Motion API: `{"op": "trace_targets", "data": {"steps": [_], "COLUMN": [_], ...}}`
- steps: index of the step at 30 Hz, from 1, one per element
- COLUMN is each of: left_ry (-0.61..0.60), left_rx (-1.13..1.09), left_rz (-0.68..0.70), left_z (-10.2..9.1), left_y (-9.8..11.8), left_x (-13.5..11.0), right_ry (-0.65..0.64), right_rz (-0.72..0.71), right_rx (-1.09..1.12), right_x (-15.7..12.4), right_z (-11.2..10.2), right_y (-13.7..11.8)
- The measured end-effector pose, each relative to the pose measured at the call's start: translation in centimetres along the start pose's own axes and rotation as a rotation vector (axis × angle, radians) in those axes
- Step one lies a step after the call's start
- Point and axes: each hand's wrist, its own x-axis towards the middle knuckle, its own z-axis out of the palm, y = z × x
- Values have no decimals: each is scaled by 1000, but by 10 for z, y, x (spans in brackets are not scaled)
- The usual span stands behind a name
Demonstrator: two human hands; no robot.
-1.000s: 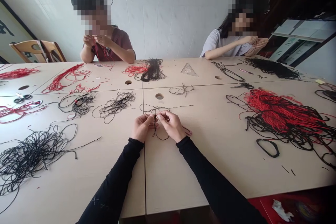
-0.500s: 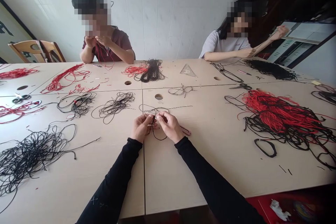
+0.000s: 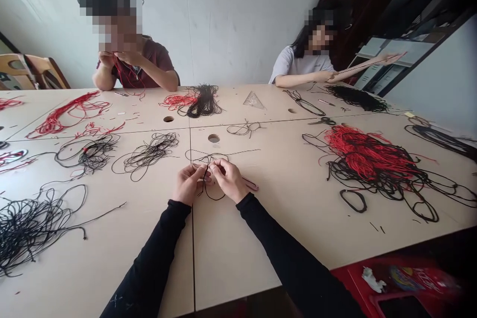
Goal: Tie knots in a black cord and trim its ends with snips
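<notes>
Over the middle of the table, my left hand (image 3: 189, 182) pinches a thin black cord (image 3: 217, 199) between thumb and fingers. My right hand (image 3: 230, 179) is close beside it, its thumb and forefinger closed on the same cord. A loop of the cord hangs below my fingers, and more strands spread on the table just beyond. The small spot between my fingertips is too fine to make out. Partly under my right hand lies a pink-edged tool (image 3: 250, 184), its kind unclear.
Black cord heaps (image 3: 28, 228) lie at left, and a red and black cord pile (image 3: 367, 154) at right. Scissors (image 3: 323, 120) and a clear set square (image 3: 254, 100) lie farther back. Two people sit across the table (image 3: 231, 258), handling cords. Round holes (image 3: 213, 138) pierce the tabletop.
The view has swung right, so everything sits farther left. Both my hands keep their pinch on the cord, with little movement. The person at right has lowered the raised hand, stretching a cord.
</notes>
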Motion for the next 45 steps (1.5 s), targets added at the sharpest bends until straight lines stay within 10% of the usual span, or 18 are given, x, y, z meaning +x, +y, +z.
{"op": "trace_targets", "data": {"steps": [45], "left_ry": [32], "left_rx": [6], "left_rz": [78], "left_z": [-5], "left_y": [-4], "left_x": [5], "right_ry": [29], "right_rz": [-100], "right_rx": [-79], "right_x": [0], "right_z": [-1], "right_y": [2]}}
